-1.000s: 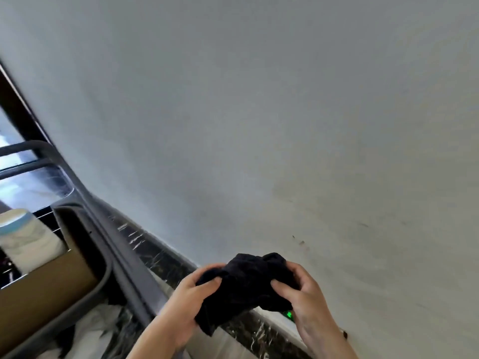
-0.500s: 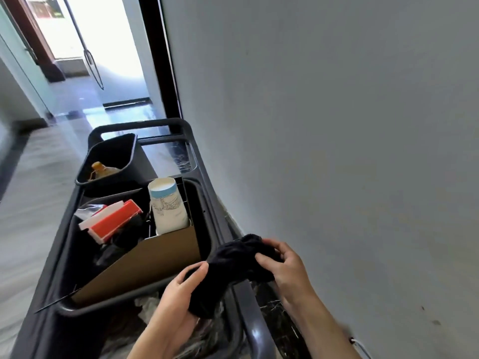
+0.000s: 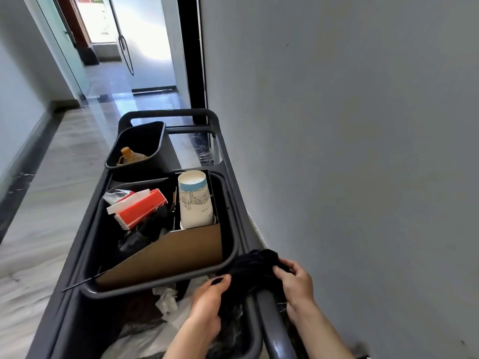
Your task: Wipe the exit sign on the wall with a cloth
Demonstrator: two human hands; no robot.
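Both hands are gripping a dark cloth (image 3: 250, 270) over the near rail of a grey cart (image 3: 272, 317): the left hand (image 3: 207, 304) is pinching its lower folds, the right hand (image 3: 295, 283) is curling its fingers (image 3: 281, 270) around the upper edge. Just beyond, a tub (image 3: 228, 255) is holding cardboard (image 3: 168, 255), a paper cup (image 3: 194, 200) and a red box (image 3: 141, 207). Farther off, a bin (image 3: 155, 149) is holding a bottle (image 3: 129, 155).

The cleaning cart (image 3: 269, 314) fills the corridor from six to twelve o'clock, hard against the wall (image 3: 363, 151) at three; open floor (image 3: 51, 190) (quite bare) lies toward nine.
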